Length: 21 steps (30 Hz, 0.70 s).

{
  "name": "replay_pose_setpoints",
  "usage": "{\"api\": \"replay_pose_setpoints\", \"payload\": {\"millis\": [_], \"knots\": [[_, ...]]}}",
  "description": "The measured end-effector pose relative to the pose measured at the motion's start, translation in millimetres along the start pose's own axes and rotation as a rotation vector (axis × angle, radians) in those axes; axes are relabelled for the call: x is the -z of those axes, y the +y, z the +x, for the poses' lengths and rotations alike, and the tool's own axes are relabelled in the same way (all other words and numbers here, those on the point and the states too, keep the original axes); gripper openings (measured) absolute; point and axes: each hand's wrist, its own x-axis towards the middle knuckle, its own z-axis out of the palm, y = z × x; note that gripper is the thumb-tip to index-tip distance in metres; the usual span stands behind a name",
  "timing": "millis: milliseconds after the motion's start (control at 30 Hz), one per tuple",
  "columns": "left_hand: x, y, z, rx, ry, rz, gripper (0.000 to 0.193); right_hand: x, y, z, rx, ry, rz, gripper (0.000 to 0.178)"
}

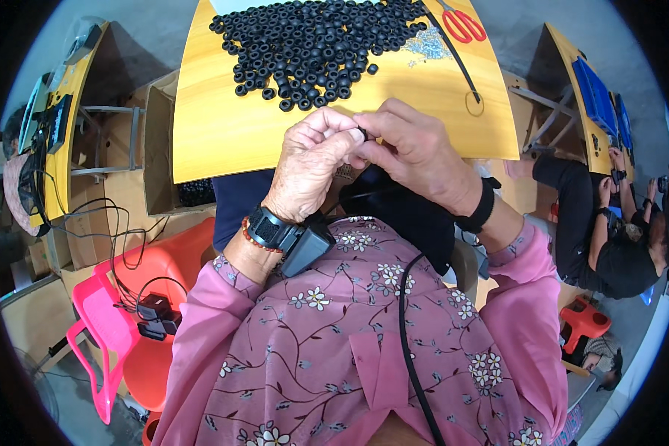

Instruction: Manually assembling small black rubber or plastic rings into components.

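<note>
Just past the table's near edge, my left hand and my right hand meet with fingertips pinched together. Between them is a small black piece, mostly covered by the fingers; its full shape cannot be made out. A broad pile of black ring-shaped pieces spreads over the far part of the yellow table, beyond my hands. Right of the pile lie small silvery metal bits, a thin black strip with a fine loop at its end, and red-handled scissors.
A cardboard box stands on the floor by the table's left side. Left of me, a red stool and a pink chair carry black devices with cables. Another person sits at the right by a second table.
</note>
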Motion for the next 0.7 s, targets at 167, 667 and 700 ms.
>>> {"api": "replay_pose_setpoints", "payload": {"millis": [167,667,700], "knots": [[1.6,-1.7,0.9,-0.022,-0.018,-0.014,0.004,-1.3,0.5,2.7,0.034,0.006,-0.008,0.035],[8.9,3.6,1.7,0.084,-0.043,-0.137,0.016,2.1,1.0,8.5,0.086,0.019,-0.137,0.030],[8.5,3.5,1.4,0.077,-0.039,-0.129,0.016,3.2,1.2,8.6,0.081,0.012,-0.126,0.030]]}}
